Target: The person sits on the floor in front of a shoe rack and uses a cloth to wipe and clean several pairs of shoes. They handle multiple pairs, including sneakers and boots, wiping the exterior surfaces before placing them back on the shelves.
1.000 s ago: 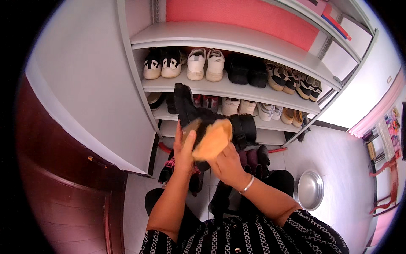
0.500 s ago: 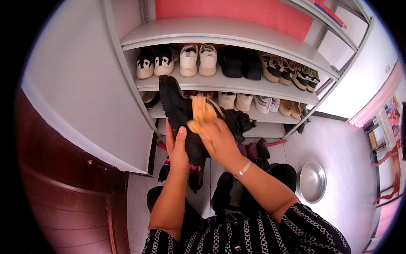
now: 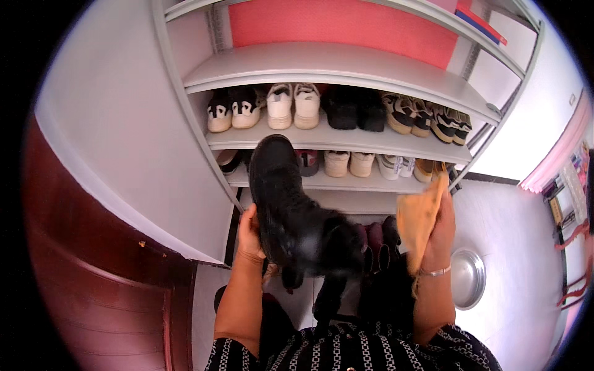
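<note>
A black boot point(image 3: 281, 204) with a furry-looking shaft is in my left hand point(image 3: 249, 234), whose fingers are closed round its left side. The boot's toe points away from me, toward the shelves, and its shaft end is partly blurred. Off to the right, clear of the boot, my right hand point(image 3: 441, 235) grips a yellow cloth point(image 3: 417, 216). The cloth hangs from the hand and is slightly smeared by motion.
A grey shoe rack point(image 3: 334, 65) stands ahead, with white sneakers point(image 3: 279, 106), black shoes point(image 3: 356, 110) and other pairs on its shelves. Dark red boots point(image 3: 375, 238) stand on the floor. A metal basin point(image 3: 468, 279) sits at right, a dark red door point(image 3: 102, 303) at left.
My right hand has moved the cloth off the boot, out to the right. The boot has turned from showing its sole side to showing its upper. The view has tilted slightly up.
</note>
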`<state>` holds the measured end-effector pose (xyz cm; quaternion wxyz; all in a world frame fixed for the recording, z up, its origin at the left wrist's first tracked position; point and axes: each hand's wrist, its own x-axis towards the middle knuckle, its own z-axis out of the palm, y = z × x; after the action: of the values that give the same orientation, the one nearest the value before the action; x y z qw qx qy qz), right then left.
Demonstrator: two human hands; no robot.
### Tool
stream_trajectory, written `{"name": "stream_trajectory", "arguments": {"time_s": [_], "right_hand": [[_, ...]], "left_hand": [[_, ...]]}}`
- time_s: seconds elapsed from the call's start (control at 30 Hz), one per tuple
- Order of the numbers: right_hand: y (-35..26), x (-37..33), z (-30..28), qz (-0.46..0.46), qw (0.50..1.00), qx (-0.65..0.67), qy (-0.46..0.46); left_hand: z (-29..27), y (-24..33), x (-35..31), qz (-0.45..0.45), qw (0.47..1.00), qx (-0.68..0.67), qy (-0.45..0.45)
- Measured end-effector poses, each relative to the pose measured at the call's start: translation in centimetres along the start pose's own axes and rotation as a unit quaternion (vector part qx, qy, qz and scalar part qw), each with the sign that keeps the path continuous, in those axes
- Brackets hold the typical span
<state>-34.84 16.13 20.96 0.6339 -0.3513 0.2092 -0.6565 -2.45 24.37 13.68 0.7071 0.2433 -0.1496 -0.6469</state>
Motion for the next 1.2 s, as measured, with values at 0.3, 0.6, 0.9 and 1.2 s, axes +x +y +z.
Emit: {"name": "stream_trajectory", "arguments": {"time_s": [0.3, 0.6, 0.9, 1.2], "right_hand": [[5.3, 3.0, 7.5, -0.26, 0.704, -0.545, -0.373], [5.0, 7.3, 5.8, -0.201, 0.866, -0.43, -0.158], [10.5, 1.7, 5.3, -0.24, 0.8, -0.464, -0.294], [8.0, -2.6, 5.3, -0.135, 0.701, -0.325, -0.62]], "left_hand": [[4.1, -4.0, -0.5, 0.014, 0.983, 0.183, -0.024], [2.1, -5.0, 1.8, -0.192, 0.98, 0.007, -0.04], [2.3, -5.5, 1.5, -0.13, 0.988, 0.074, -0.047], [1.9, -5.5, 4.2, -0.061, 0.995, 0.074, 0.005]]}}
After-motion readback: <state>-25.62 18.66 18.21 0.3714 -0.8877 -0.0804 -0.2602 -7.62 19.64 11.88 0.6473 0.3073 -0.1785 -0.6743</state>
